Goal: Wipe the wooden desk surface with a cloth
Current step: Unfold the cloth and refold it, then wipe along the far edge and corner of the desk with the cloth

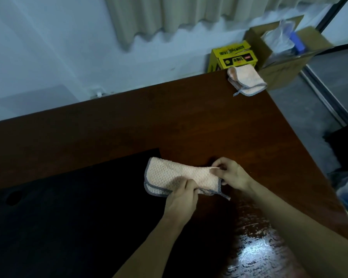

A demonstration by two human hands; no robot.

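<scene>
A peach cloth (pixel 173 175) with grey edging lies folded on the dark wooden desk (pixel 209 125), partly over a black mat (pixel 78 207). My left hand (pixel 182 199) pinches the cloth's near edge. At the cloth's right end, my right hand (pixel 230 173) pinches its upper corner. A second peach cloth (pixel 246 80), folded, sits at the desk's far right corner.
Beyond the far corner stand a yellow box (pixel 232 56) and an open cardboard box (pixel 285 49) with plastic bags inside. The desk's right edge drops to a grey floor (pixel 301 109). A glossy, worn patch of desk (pixel 257 247) reflects light near me.
</scene>
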